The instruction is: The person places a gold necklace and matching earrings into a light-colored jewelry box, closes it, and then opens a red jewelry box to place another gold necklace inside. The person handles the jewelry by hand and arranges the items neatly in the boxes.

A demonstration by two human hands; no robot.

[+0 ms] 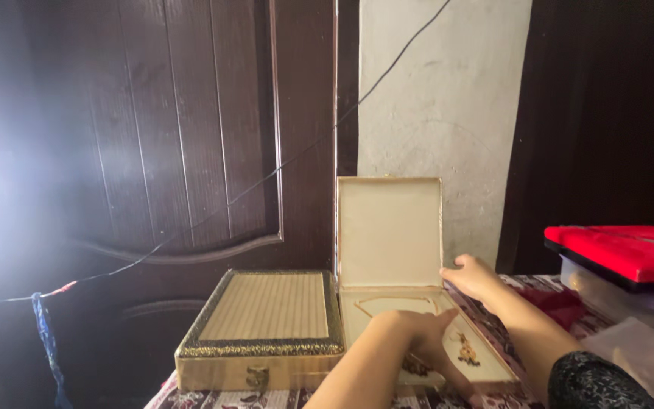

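- Dark wooden door (153,129): fills the view from 9 to 12 o'clock; a thin cable (281,163) crosses it on a slant, and glare at 9 o'clock washes out detail.
- Pale plaster wall (448,98): a strip at 12 to 1 o'clock, directly behind the raised lid.
- Red flat case (622,250): at 3 o'clock, stacked on a clear plastic container (615,291), well apart from both hands.
- Closed gold box (263,318): at 7 o'clock, touching or just beside the open box, with a metal clasp on its front face.
- Open jewellery box (418,333): at 6 o'clock on the patterned cloth (228,399). Its long axis runs away from the viewer; the lid (389,231) stands near upright at the far edge, with the cream lining facing the viewer.
- Right hand (477,279): at the box's far right corner, beside the lid's lower edge, fingers together and slightly curled on the rim.
- Left hand (410,333): palm down on the cream tray; fingers appear extended and close together, though the tips are partly hidden.
- Small gold ornament (467,352): lies on the tray just right of the left hand.
- Risk, as a judgement: the upright lid could fall forward onto the left hand if the right hand nudges the hinge side; a sweep of the left hand could knock the ornament loose.
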